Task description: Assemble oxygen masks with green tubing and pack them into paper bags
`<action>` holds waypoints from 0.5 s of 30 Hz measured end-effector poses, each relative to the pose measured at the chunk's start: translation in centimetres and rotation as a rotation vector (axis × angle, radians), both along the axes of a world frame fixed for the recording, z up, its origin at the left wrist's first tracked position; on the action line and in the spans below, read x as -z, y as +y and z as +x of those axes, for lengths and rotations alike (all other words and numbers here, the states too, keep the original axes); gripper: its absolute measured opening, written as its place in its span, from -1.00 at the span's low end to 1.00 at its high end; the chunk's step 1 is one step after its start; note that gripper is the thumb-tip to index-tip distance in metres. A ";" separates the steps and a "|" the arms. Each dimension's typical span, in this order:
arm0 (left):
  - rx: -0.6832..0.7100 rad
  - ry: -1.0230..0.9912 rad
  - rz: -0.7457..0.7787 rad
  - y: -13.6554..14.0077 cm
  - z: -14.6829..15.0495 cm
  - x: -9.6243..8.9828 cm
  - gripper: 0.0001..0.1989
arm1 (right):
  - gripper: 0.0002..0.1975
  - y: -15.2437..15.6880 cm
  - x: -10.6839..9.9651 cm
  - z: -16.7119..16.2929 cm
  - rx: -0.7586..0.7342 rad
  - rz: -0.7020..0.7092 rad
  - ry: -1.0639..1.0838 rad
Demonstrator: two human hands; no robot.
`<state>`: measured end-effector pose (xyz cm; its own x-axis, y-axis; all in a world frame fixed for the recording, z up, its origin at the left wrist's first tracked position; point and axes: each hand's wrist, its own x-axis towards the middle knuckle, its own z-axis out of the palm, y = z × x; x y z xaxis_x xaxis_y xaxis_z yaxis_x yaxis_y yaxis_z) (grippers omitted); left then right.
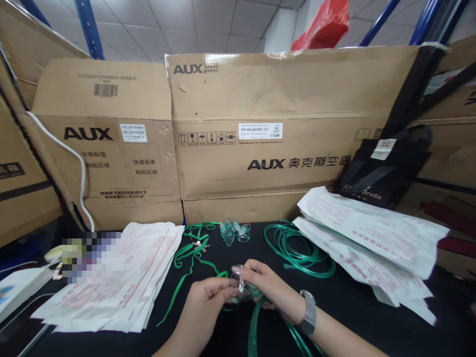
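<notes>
A clear green-tinted oxygen mask [243,296] is between my two hands, partly covered by the fingers. My left hand [206,300] is closed, pinching the mask's left edge. Right behind those fingertips a green elastic strap [222,274] shows; whether it is threaded through the mask I cannot tell. My right hand [273,288] wraps around the mask's other side, thumb on top near a small shiny nose clip [241,284]. Green tubing [253,328] hangs below the right hand towards me. Beyond the hands lie more clear masks [231,232] and loose green straps [186,255].
Coiled green tubing [322,259] lies right of the masks. Small metal clips [201,244] sit among the straps. Printed white pouches are stacked at left [111,297] and right [375,238]. Cardboard boxes [290,99] wall off the back; a black bag [383,171] stands at right.
</notes>
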<state>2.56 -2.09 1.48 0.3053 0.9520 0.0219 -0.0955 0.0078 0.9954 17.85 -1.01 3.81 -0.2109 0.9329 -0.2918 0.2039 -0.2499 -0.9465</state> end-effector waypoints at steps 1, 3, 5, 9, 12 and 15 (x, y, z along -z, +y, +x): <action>-0.011 0.009 -0.002 -0.2 0.1 -0.1 -0.84 | -0.59 0.0 -0.1 0.0 -0.001 0.001 -0.009; -0.042 0.062 0.016 -0.6 0.3 -0.3 -0.84 | -0.59 0.1 0.0 0.0 0.015 -0.006 -0.027; -0.055 0.108 0.047 -1.1 0.5 -0.7 -0.82 | -0.58 0.4 0.5 0.0 0.049 -0.011 -0.048; -0.035 -0.004 0.010 -1.5 0.9 -1.2 -0.83 | -0.54 0.7 2.4 -0.3 0.203 0.201 -0.078; -0.098 -0.033 -0.001 -0.9 0.9 -0.9 -0.91 | -0.60 0.4 3.2 -0.6 0.246 0.384 -0.108; -0.144 0.002 0.005 -0.3 0.7 -0.4 -0.85 | -0.64 0.3 2.8 -0.6 0.229 0.458 -0.114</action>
<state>3.28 -2.41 1.87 0.1658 0.9858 0.0264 -0.0937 -0.0109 0.9955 17.22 -0.72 0.98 0.0228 0.9887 0.1479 0.3006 0.1343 -0.9442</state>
